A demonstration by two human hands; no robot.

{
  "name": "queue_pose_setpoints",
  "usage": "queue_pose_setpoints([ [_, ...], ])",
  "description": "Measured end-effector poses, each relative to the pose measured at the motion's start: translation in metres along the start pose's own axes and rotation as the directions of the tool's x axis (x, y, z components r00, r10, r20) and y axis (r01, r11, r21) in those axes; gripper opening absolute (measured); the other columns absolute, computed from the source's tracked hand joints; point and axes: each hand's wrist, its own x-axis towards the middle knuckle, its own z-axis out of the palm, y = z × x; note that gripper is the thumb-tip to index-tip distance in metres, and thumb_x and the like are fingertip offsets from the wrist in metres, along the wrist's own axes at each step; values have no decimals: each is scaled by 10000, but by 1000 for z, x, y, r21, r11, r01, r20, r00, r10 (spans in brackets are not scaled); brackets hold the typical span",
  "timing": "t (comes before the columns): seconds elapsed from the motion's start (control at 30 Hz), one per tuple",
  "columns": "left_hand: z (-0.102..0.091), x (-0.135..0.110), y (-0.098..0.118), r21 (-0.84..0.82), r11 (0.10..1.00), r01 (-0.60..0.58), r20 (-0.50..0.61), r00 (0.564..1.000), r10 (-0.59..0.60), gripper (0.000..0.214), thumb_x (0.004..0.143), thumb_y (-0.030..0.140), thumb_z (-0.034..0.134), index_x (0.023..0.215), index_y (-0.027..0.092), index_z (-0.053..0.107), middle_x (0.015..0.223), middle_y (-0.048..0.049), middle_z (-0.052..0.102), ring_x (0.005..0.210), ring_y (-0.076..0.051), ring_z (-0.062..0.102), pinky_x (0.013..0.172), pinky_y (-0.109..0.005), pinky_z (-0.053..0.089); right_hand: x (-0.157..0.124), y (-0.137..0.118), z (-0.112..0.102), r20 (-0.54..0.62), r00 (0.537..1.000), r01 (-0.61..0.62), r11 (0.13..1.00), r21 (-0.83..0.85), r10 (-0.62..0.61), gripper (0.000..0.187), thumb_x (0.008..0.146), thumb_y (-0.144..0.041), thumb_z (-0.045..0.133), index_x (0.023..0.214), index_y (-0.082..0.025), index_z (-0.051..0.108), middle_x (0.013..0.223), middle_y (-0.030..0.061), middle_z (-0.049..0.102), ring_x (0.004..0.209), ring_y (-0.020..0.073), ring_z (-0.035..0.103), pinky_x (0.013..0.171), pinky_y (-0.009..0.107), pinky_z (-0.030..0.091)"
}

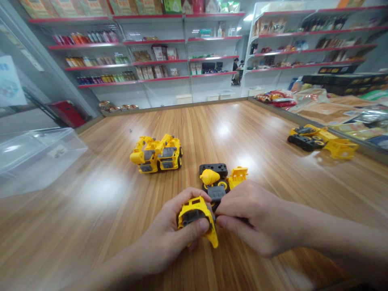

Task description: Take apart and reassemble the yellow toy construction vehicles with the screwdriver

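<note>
My left hand [165, 236] is closed around a yellow toy truck cab [214, 234] with dark grey parts inside, its thumb pressed on the near side. Against the cab's right side is my right hand [262, 218], fingers pinched; whatever they grip is hidden. Just beyond the hands lie loose toy truck parts: a black track-like piece [214, 169], a yellow mixer drum [209, 177], a grey piece [216, 193] and a yellow bucket-like piece [239, 174]. Two yellow toy trucks [157, 153] stand side by side, farther off to the left.
More yellow and black toy truck parts [321, 139] lie at the right of the wooden table [218, 115]. A clear plastic bin [39, 161] is at the left edge. Packaged goods [330, 107] border the table's right side; stocked shelves [160, 60] line the back wall.
</note>
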Motion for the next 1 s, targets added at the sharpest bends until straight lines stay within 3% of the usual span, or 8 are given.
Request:
queue_pose_setpoints([
  [0.17,0,0,-1,-30,1000,-5,-2,1000,5,308,897,377,598,1152,243,489,845,-1,527,592,-80,455,503,-201,369,-1,-1,0,-27,999,15,997,-82,-17,247,883,-171,491,638,-178,524,587,4,540,530,114,450,509,279,289],
  [0.37,-1,0,6,21,999,-38,-65,997,39,271,891,356,619,1122,251,524,898,-9,569,712,-99,505,602,-200,416,-2,-1,-1,-66,995,58,977,-204,-73,219,870,-172,495,659,-173,555,603,9,563,524,124,420,495,322,243],
  [0.53,-1,-3,7,-83,989,123,21,992,-122,362,892,445,582,1188,285,449,975,-45,587,564,-70,459,406,-158,316,-2,-3,-2,-92,989,92,972,-215,-114,231,876,-171,495,654,-167,559,605,5,557,524,126,396,492,338,231],
  [0.77,5,2,10,-384,881,276,203,956,-212,208,913,415,543,1001,256,442,700,43,468,405,-14,308,317,-103,229,-4,-4,-1,-93,980,147,955,-258,-176,220,869,-152,497,656,-164,554,618,13,537,556,139,401,505,350,229],
  [0.87,5,3,10,-386,896,220,165,972,-167,213,909,410,552,992,246,444,657,55,428,411,-22,329,331,-106,253,-3,-4,-1,-102,988,90,972,-217,-115,229,895,-180,480,676,-166,546,640,12,533,573,134,413,519,337,256],
  [1.0,2,1,9,-286,945,156,86,987,-137,259,891,400,588,1048,248,449,758,23,507,451,-27,376,360,-119,281,0,-3,1,-73,997,12,997,-72,-17,223,914,-189,432,712,-170,525,683,8,551,593,120,437,540,300,307],
])
